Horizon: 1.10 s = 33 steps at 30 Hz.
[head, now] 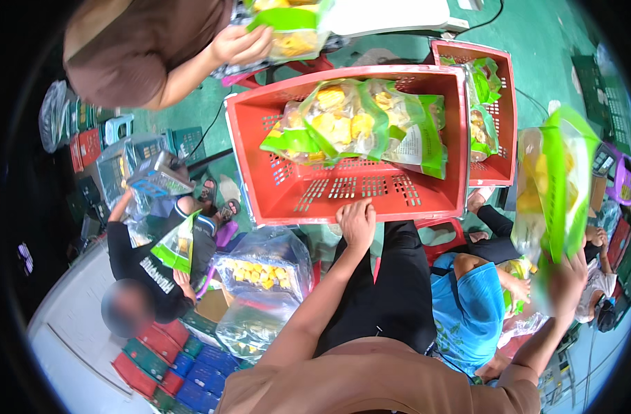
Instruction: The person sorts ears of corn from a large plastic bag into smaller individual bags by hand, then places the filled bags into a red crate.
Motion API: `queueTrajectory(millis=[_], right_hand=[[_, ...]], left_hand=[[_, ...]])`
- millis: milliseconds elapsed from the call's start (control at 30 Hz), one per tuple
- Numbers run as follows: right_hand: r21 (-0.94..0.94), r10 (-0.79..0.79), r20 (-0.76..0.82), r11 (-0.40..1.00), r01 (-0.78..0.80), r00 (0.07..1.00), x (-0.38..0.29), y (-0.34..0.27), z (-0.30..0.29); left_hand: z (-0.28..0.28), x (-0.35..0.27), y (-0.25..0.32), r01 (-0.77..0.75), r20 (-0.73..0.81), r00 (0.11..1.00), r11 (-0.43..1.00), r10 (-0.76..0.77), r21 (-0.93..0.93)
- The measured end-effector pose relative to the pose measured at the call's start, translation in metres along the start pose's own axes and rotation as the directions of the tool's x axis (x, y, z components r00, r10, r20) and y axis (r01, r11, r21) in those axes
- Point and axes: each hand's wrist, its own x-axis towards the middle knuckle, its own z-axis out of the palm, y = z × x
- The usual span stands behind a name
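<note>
Before me is a red plastic crate (452,171) with slotted walls. Several clear-and-green plastic bags (341,124) of yellow chunky food pieces lie in its far part. The fingers of my left hand (358,225) curl over the crate's near rim. Out to the right, my right hand (563,282) grips the lower end of another green-and-clear bag (556,186), raised above the floor. Yellow pieces show through that bag's clear sides. Blur covers part of my right hand.
A second red crate (506,119) with bags adjoins on the right. Across from me, a person's hand (243,45) holds a similar bag (294,36) by a white tabletop (393,15). Seated people are at both sides. Plastic-lined crates (261,271) of yellow pieces stand lower left.
</note>
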Motion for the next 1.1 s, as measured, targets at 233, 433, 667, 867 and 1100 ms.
queueTrajectory(millis=[233, 433, 667, 867, 1100], right_hand=[[0.195, -0.619, 0.125, 0.781, 0.593, 0.775, 0.041, -0.115, -0.03], [0.314, -0.921, 0.164, 0.388, 0.867, 0.353, 0.092, -0.226, 0.036], [0.349, -0.825, -0.122, 0.485, 0.802, 0.552, 0.14, -0.263, 0.205], [0.362, -0.446, 0.153, 0.856, 0.37, 0.882, 0.138, -0.253, 0.383], [0.77, -0.053, -0.235, 0.599, 0.219, 0.971, 0.117, -0.131, 0.25]], left_hand=[[-0.139, -0.013, 0.053, 0.551, 0.563, 0.791, -0.12, -0.238, -0.825], [-0.149, -0.05, -0.016, 0.347, 0.443, 0.865, -0.356, -0.237, -0.868], [-0.142, -0.035, -0.067, 0.291, 0.453, 0.748, -0.374, -0.484, -0.881], [-0.137, -0.012, -0.048, 0.618, 0.558, 0.681, -0.035, -0.474, -0.785], [-0.088, -0.003, -0.003, 0.541, 0.301, 0.837, 0.61, -0.457, -0.579]])
